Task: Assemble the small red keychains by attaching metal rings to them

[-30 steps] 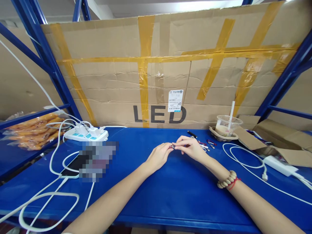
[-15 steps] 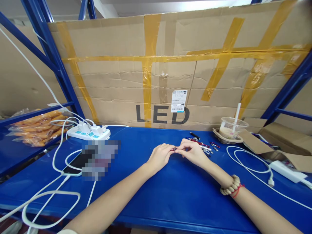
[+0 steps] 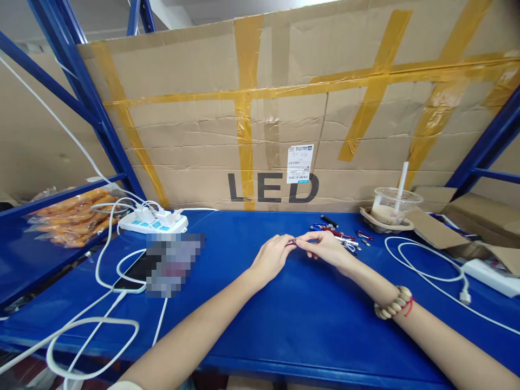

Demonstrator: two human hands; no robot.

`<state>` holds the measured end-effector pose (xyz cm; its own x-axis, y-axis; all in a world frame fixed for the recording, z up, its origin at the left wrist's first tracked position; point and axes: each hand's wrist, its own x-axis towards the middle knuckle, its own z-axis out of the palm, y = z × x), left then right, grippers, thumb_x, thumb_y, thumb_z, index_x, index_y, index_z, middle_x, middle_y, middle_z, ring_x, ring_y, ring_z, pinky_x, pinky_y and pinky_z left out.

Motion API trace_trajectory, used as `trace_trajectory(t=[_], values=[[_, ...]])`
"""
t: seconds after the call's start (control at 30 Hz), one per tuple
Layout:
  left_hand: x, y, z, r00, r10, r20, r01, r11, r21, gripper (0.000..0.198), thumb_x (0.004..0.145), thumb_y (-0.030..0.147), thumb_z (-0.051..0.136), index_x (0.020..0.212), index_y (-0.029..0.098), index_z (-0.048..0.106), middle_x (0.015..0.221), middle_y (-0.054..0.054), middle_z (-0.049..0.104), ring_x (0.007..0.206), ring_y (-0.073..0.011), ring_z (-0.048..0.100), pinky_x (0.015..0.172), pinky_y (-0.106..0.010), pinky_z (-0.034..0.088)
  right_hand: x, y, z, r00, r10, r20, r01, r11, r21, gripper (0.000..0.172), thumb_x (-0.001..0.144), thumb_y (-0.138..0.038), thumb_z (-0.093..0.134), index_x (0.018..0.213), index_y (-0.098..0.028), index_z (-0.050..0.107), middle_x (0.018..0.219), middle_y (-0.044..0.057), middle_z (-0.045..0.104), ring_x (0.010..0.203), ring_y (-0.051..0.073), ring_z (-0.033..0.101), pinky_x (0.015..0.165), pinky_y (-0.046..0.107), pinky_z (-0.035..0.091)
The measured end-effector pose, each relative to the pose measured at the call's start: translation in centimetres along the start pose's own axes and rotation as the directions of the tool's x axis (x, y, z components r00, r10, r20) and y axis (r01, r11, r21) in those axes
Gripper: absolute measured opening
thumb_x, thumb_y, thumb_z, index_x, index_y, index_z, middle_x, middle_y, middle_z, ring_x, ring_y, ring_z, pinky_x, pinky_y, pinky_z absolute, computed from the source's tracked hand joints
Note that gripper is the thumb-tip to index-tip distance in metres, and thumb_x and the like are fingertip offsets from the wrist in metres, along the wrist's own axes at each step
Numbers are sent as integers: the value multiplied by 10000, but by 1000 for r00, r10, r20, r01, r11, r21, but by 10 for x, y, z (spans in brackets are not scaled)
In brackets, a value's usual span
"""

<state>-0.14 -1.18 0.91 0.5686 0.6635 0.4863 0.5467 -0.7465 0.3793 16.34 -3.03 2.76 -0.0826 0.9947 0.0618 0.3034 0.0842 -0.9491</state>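
Observation:
A small red, shiny piece [image 3: 291, 242] is pinched between the fingertips of my left hand [image 3: 270, 260], too small and covered for me to make out its kind. My right hand [image 3: 326, 250], with a beaded bracelet at the wrist, has its thumb and forefinger closed at the right end of that same piece. Both hands meet low over the middle of the blue tabletop. Just behind my right hand lies a loose pile of small parts [image 3: 345, 237], red, blue, black and silver. A clip-like red loop [image 3: 364, 235] rests at the pile's right.
A drink cup with a straw [image 3: 394, 206] stands in a cardboard holder at the back right. White cable [image 3: 422, 278] loops nearby. On the left are a power strip [image 3: 154, 221] and a phone [image 3: 136, 273] with cords. A large LED carton [image 3: 195, 141] closes the back.
My right hand's fingers have spread slightly and sit a little farther from my left hand, showing more of the red piece. The whole view has tilted slightly.

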Motion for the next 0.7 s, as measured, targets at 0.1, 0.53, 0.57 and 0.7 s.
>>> trace_trajectory(t=[0.1, 0.53, 0.57, 0.7], values=[[0, 0, 1, 1000, -19, 12, 19, 1000, -4, 136, 905, 227, 407, 963, 188, 525, 891, -23, 606, 830, -164, 557, 774, -276, 448, 0, 0, -2, 999, 31, -10, -32, 999, -13, 376, 591, -434, 705, 805, -125, 699, 523, 3, 556, 443, 56, 439, 389, 165, 346], [1, 1, -3, 995, 90, -35, -92, 995, -34, 153, 899, 174, 412, 990, 205, 531, 984, 3, 623, 855, -150, 552, 814, -268, 431, -3, -1, -2, 999, 28, 37, -25, 997, -77, 382, 660, -501, 625, 714, -125, 676, 480, -8, 519, 441, 58, 455, 401, 156, 355], [1, 1, -2, 996, 80, -42, -82, 996, -33, 145, 898, 173, 412, 976, 200, 531, 965, -4, 623, 851, -153, 554, 804, -269, 435, -2, 1, -2, 999, 13, 31, -10, 996, -91, 395, 672, -514, 608, 689, -124, 667, 473, -7, 519, 433, 59, 457, 399, 158, 356], [1, -1, 3, 997, 44, -55, -45, 999, -21, 142, 897, 184, 409, 987, 188, 519, 968, -35, 613, 866, -174, 561, 791, -290, 445, 2, 6, -3, 998, -46, -42, 39, 988, -151, 383, 655, -511, 628, 634, -130, 651, 452, -6, 524, 406, 69, 464, 394, 169, 350]])
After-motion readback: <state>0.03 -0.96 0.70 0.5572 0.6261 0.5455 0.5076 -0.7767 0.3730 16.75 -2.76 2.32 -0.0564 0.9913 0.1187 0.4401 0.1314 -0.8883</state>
